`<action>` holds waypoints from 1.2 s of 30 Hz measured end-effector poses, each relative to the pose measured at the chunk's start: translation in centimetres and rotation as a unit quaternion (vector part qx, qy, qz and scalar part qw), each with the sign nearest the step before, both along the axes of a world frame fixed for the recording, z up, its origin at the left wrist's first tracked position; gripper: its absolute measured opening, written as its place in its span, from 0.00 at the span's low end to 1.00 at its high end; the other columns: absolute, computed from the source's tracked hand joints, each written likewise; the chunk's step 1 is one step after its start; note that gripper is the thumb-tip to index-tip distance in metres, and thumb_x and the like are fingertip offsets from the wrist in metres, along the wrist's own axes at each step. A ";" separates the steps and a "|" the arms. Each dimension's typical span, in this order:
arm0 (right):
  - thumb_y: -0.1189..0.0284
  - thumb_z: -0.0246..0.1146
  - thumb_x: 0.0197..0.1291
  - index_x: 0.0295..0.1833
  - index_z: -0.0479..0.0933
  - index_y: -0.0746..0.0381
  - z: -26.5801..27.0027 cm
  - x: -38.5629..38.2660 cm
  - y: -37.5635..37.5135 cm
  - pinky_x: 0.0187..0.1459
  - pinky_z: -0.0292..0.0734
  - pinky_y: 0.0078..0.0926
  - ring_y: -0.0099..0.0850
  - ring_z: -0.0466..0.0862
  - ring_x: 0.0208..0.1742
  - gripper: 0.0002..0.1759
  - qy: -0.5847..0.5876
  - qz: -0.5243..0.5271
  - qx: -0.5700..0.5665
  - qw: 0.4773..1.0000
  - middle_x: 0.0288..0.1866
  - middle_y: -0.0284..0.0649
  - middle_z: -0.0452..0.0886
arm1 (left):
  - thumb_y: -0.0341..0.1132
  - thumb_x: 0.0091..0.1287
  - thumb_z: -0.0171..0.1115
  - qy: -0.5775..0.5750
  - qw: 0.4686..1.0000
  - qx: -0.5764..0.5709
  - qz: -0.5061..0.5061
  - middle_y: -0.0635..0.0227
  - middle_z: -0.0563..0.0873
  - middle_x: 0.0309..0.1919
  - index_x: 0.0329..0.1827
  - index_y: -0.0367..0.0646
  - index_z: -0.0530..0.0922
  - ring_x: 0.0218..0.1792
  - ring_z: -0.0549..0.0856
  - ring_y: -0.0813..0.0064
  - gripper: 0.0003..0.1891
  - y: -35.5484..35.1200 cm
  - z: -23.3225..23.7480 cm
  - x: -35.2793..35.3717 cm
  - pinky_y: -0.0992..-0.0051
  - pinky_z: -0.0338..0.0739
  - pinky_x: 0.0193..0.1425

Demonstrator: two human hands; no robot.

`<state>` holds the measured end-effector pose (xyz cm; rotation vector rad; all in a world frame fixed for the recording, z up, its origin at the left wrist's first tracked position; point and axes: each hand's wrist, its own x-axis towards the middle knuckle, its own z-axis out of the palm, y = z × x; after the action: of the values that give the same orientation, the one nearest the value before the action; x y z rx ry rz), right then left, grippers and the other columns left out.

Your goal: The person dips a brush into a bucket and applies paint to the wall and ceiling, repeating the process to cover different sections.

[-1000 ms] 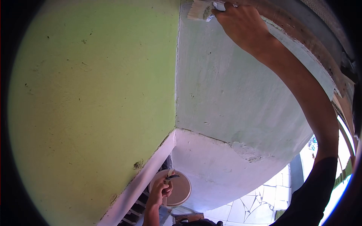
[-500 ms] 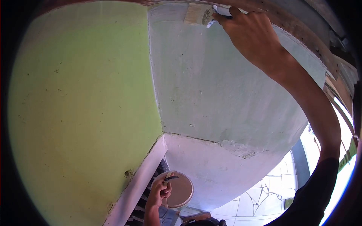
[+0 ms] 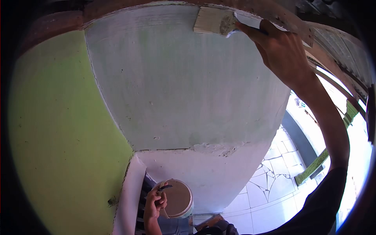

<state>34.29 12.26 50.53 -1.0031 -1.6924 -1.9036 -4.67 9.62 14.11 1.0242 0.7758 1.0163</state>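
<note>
A wide paintbrush (image 3: pixel 214 21) with pale bristles is in my right hand (image 3: pixel 284 53), whose fingers are closed on its handle. Its bristles lie against the top of the painted wall (image 3: pixel 176 82), just under the wooden beam. Pale whitish paint covers that wall, with green showing through. Low in the view, my left hand (image 3: pixel 155 205) is closed around the handle of a white bucket (image 3: pixel 191 206). Inside the bucket a pale pinkish-beige surface shows. A small dark piece juts from between the left fingers; I cannot make out what it is.
A yellow-green wall (image 3: pixel 62 117) meets the painted wall in a corner at left. A brown wooden beam (image 3: pixel 129 8) runs along the top. Below right lies a floor of white cracked tiles (image 3: pixel 270 176), with a green post (image 3: pixel 313 170) beside it.
The view has swung to the right, so the corner sits farther left and more of the painted wall shows. My right hand and the brush have moved rightward along the wall's top edge.
</note>
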 end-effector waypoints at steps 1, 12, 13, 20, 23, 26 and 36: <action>0.79 0.65 0.57 0.55 0.83 0.51 -0.2 0.8 -0.6 0.31 0.82 0.32 0.31 0.84 0.30 0.20 0.002 -0.005 0.002 1.000 0.34 0.40 0.83 | 0.40 0.60 0.48 0.006 1.000 0.000 0.001 0.76 0.60 0.18 0.67 0.33 0.71 0.14 0.58 0.84 0.32 0.1 0.2 0.2 0.79 0.55 0.19; 0.76 0.61 0.64 0.62 0.79 0.45 -3.6 12.6 -8.2 0.27 0.82 0.28 0.31 0.83 0.25 0.23 0.123 -0.145 -0.057 0.980 0.31 0.40 0.80 | 0.40 0.59 0.47 0.011 1.000 -0.015 -0.015 0.76 0.60 0.18 0.67 0.33 0.71 0.14 0.57 0.83 0.32 0.4 0.4 1.4 0.78 0.54 0.20; 0.75 0.60 0.65 0.64 0.78 0.45 -4.0 13.8 -9.0 0.27 0.81 0.28 0.31 0.82 0.25 0.22 0.135 -0.170 -0.057 0.975 0.33 0.39 0.80 | 0.40 0.59 0.47 0.011 1.000 -0.015 -0.015 0.76 0.61 0.18 0.67 0.33 0.71 0.14 0.57 0.83 0.32 0.3 0.4 1.5 0.78 0.54 0.20; 0.76 0.57 0.68 0.68 0.73 0.48 -9.1 21.4 -15.6 0.35 0.77 0.38 0.38 0.83 0.35 0.24 0.197 -0.272 -0.068 0.940 0.39 0.44 0.79 | 0.39 0.55 0.50 -0.016 0.999 -0.050 -0.010 0.75 0.63 0.19 0.66 0.33 0.70 0.15 0.59 0.84 0.33 -0.3 -1.0 0.6 0.80 0.55 0.19; 0.76 0.58 0.69 0.66 0.75 0.53 -14.7 19.6 -18.2 0.37 0.75 0.32 0.36 0.81 0.35 0.21 0.344 -0.181 -0.111 0.915 0.40 0.44 0.80 | 0.42 0.59 0.50 -0.007 1.000 -0.027 0.006 0.76 0.61 0.19 0.65 0.34 0.72 0.14 0.59 0.83 0.32 -0.7 -1.6 0.2 0.78 0.56 0.20; 0.77 0.59 0.66 0.64 0.77 0.54 -20.7 11.0 -18.0 0.37 0.74 0.31 0.32 0.79 0.36 0.21 0.530 -0.024 -0.196 0.825 0.43 0.42 0.81 | 0.38 0.53 0.50 -0.023 0.999 -0.045 0.015 0.75 0.65 0.19 0.65 0.34 0.71 0.15 0.61 0.85 0.33 -0.9 -1.7 0.0 0.81 0.56 0.18; 0.71 0.58 0.70 0.47 0.82 0.68 -31.8 -7.4 -11.6 0.29 0.73 0.21 0.20 0.76 0.24 0.12 0.703 0.115 -0.651 0.262 0.30 0.36 0.85 | 0.37 0.52 0.50 -0.016 0.999 0.000 0.040 0.76 0.69 0.22 0.69 0.34 0.67 0.16 0.63 0.89 0.36 -1.9 1.1 0.1 0.86 0.58 0.17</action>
<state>26.92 0.67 18.71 -1.6640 -1.3186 1.2904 -4.61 7.77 15.21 0.9821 0.7962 1.0992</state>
